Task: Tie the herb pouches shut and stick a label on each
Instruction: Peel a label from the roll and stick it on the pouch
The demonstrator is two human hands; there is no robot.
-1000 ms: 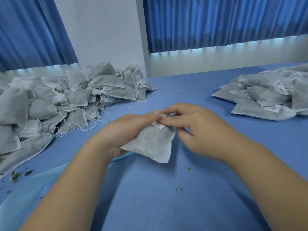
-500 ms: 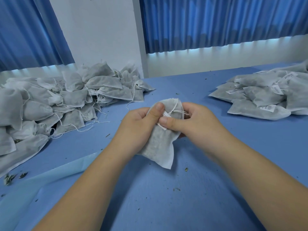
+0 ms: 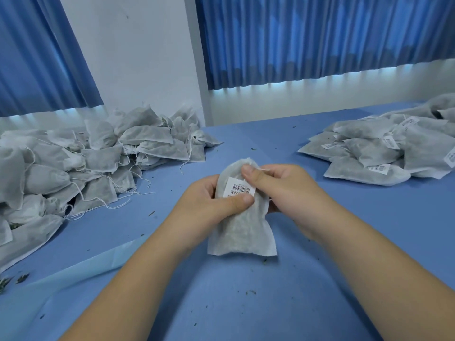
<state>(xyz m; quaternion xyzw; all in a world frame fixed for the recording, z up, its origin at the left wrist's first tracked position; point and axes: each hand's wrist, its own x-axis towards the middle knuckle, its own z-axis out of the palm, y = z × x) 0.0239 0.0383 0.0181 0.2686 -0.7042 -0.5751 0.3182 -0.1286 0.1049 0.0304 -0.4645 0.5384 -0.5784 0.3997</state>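
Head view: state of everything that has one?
pouch: held upright, labelled
label: stuck on pouch, barcode showing
left hand: grips pouch, thumb at label edge
right hand: pinches pouch top
left pile: no labels visible, strings loose
right pile: labelled, lying flat

Daylight filters through the blue curtains (image 3: pixel 320 38) across the top of the frame. It glows brightest in a pale strip under their hems and tints the whole room cool blue. The light falls soft and even, leaving only faint shadows on the surface (image 3: pixel 246 303) beneath the pouch (image 3: pixel 242 232). The centre is crisp, with the bars on the label (image 3: pixel 240 188) distinct. The wide lens bows the wall (image 3: pixel 138 57) and curtains outward toward the upper corners, and the heap (image 3: pixel 61 168) at the left edge looks softer.
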